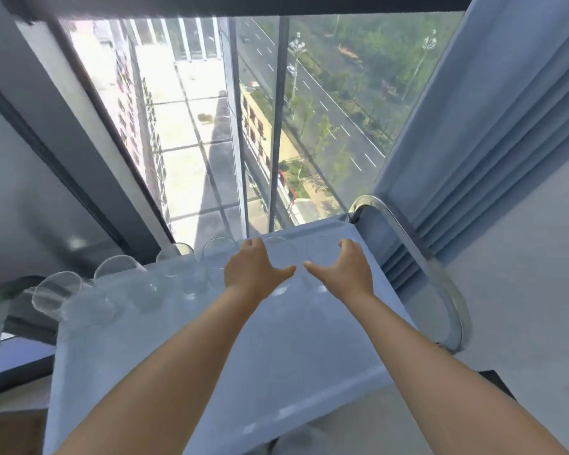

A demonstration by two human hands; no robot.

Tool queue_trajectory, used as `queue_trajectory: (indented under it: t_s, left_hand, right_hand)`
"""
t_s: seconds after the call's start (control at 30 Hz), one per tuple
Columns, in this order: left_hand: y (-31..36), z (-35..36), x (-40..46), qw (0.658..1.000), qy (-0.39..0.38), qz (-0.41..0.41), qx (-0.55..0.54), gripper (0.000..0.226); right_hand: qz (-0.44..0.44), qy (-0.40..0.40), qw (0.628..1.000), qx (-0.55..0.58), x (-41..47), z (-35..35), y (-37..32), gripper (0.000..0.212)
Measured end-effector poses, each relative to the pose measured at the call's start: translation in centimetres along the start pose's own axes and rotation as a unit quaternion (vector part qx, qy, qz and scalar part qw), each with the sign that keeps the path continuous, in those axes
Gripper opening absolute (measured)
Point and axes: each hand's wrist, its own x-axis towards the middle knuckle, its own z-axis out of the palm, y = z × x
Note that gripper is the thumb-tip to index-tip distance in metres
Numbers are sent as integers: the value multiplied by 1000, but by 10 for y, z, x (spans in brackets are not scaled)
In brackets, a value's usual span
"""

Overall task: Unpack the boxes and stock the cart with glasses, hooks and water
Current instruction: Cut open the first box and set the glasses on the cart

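- Fingers (255, 246) of left hand (252, 269): curled round a glass (278, 244).
- Fingers (347, 246) of right hand (342, 269): curled round another glass (322, 247).
- Left of the fingers: row of glasses (119, 267) on cart top (211, 323).

Glasses (119, 274) on cart top (211, 339)

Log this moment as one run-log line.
left hand: grips a glass | right hand: grips another glass | cart top: row of glasses along far edge
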Motion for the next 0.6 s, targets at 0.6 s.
queue_trajectory:
  t_s: [0.6]
  left_hand:
    - [22, 21, 46, 992, 8, -125, -12, 71]
  right_hand:
    - [-46, -81, 996, -4, 75, 23, 10, 78]
